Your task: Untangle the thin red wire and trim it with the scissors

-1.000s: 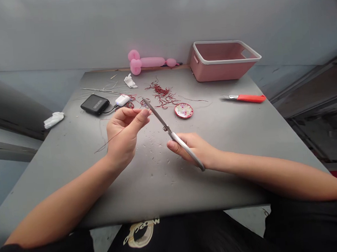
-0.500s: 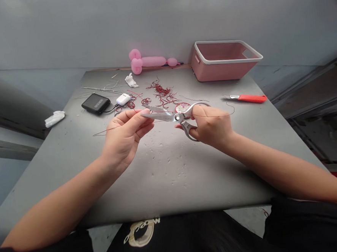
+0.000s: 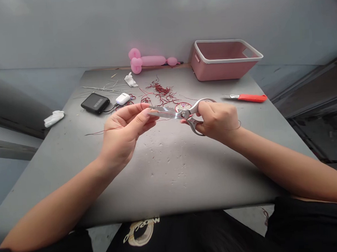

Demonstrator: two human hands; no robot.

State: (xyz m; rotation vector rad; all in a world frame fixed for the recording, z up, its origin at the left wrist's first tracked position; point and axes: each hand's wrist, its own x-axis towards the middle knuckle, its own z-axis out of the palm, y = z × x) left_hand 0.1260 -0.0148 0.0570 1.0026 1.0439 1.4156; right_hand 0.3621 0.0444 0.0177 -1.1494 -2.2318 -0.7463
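My left hand [image 3: 123, 132] pinches a thin dark red wire [image 3: 100, 131] between thumb and fingers above the grey table [image 3: 171, 167]. The wire runs left from the pinch and right past my other wrist. My right hand [image 3: 218, 119] grips the handles of silver scissors [image 3: 176, 113]. Their blades are slightly apart and point left, meeting the wire right at my left fingertips. A pile of red wire scraps [image 3: 162, 93] lies just behind the hands.
A small round dish [image 3: 181, 105] sits partly hidden behind the scissors. Farther back are a black power bank [image 3: 95, 103] with a white plug [image 3: 122, 98], a pink basket [image 3: 224, 60], a pink balloon [image 3: 150, 61], a red utility knife [image 3: 249, 97] and crumpled tissue [image 3: 53, 118].
My right hand turned the scissors from a diagonal, blades-up hold to level, blades pointing left, and brought them up to the wire at my left fingertips. The wire now lies horizontal.
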